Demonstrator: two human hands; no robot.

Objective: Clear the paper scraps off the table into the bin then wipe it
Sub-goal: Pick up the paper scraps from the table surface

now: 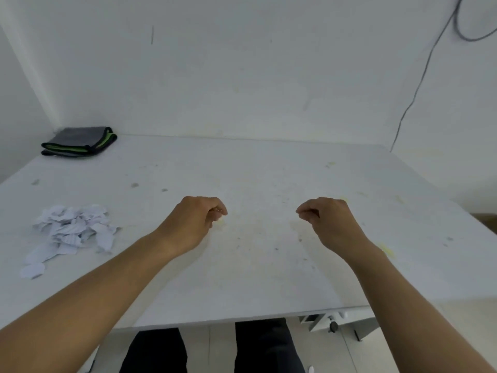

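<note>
scraps [70, 232] heaped on table [269, 278], left side

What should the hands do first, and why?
Probably the left hand should reach left to the paper scraps, since they lie heaped on the table and both hands hold nothing. The right hand is farther away.
</note>
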